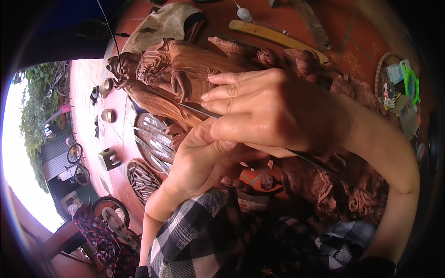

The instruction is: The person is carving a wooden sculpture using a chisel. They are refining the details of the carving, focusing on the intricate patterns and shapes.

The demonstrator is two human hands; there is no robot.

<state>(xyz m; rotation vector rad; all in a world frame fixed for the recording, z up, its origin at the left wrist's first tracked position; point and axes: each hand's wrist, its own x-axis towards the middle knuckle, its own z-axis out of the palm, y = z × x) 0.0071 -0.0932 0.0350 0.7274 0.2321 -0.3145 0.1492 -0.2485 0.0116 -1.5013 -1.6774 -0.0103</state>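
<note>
A carved reddish-brown wooden statue [199, 58] of a robed figure lies across the middle, its head end at the upper left. Over its folds my right hand [264, 104] reaches in from the right, fingers long and close together, around a slim dark metal carving tool [201, 110]. The tool's thin tip touches or nearly touches the wood, while its darker rear part shows below my right wrist. My left hand [199, 160] comes from below, thumb and fingers closed near the tool beneath my right hand. The left fingertips are partly hidden, as is the tool's middle.
Beside the statue, on the left, sit a round basket of flat metal blades [155, 139] and a basket of metal tube-like tools [141, 180]. A wooden strip [273, 34] lies beyond. At the right stands a tray with a green-rimmed item [410, 85]. Checked cloth [194, 231] covers my lap.
</note>
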